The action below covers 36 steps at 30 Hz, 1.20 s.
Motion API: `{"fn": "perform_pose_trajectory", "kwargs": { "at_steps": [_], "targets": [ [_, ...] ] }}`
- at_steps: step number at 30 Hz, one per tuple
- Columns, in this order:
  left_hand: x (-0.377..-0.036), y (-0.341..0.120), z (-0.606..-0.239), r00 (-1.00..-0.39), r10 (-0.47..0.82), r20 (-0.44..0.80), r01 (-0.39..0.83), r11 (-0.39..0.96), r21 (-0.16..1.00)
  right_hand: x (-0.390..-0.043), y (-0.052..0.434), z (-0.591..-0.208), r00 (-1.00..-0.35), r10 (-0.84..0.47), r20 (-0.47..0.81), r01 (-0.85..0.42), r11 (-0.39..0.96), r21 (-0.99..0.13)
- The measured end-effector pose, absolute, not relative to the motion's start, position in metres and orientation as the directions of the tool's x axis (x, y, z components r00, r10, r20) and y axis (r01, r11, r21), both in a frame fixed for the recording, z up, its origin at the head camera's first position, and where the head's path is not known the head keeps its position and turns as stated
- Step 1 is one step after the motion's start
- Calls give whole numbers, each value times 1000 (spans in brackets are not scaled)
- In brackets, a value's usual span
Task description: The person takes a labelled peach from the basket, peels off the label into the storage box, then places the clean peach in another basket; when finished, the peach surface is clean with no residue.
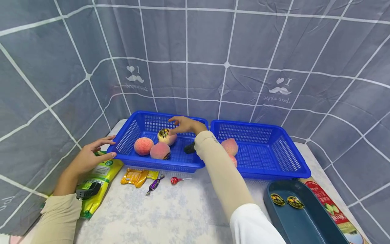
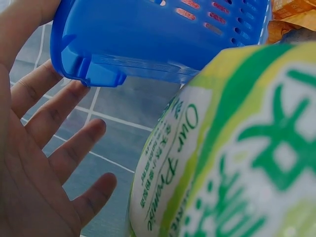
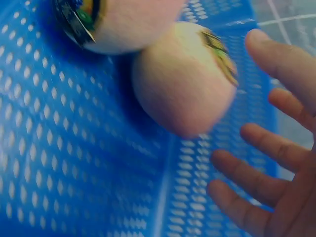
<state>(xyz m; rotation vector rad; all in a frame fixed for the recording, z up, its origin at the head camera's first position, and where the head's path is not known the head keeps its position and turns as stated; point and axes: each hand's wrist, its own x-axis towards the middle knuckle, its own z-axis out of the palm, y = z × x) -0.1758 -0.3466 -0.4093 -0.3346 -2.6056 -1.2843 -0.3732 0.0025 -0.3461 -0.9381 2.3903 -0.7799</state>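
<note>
Peach (image 1: 167,136) lying in the left basket (image 1: 143,123) beside two others. Right hand (image 1: 184,124), fingers spread and holding nothing, hovers just over it. Left hand (image 1: 88,156), fingers extended, rests against the basket's near-left corner, above a green packet (image 1: 102,174).

Left hand (image 2: 34,163) fingers (image 2: 59,111) spread beside blue basket (image 2: 158,39), green-yellow packet (image 2: 232,163) close.

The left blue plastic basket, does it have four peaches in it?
No, the left blue plastic basket holds three peaches, one under the right hand.
</note>
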Motion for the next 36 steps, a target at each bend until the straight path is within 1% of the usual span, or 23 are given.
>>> {"fn": "perform_pose_trajectory", "kwargs": {
  "at_steps": [4,7,12,14,19,23,26,29,32,36],
  "targets": [
    [-177,-345,-410,-952,100,290,292,585,757,-375,-11,-362,-644,-723,-250,-461,628,-627],
    [-177,-344,-411,-952,102,290,293,584,757,-374,-14,-373,-662,-701,-264,-443,651,-616],
    [-178,-339,-414,-952,111,285,295,574,764,-371,-8,-387,-696,-691,-194,-451,632,-631],
    [-179,-338,-414,-952,110,287,297,567,768,-372,-6,-388,-699,-699,-153,-469,608,-641],
    [-177,-341,-413,-950,96,297,298,563,771,-377,0,-373,-691,-717,-95,-504,572,-647],
    [-175,-342,-415,-954,84,287,282,574,769,-371,17,-346,-651,-755,-70,-535,522,-664],
    [-172,-341,-416,-957,75,280,269,593,759,-355,39,-320,-604,-795,-52,-586,488,-647],
    [-169,-342,-416,-957,60,283,260,610,749,-330,66,-293,-542,-840,-38,-655,450,-607],
    [-169,-341,-416,-956,54,288,260,608,750,-301,100,-275,-472,-881,-18,-695,385,-607],
    [-172,-337,-415,-954,64,292,271,594,757,-258,151,-274,-396,-918,24,-725,297,-621]
  ]
}}
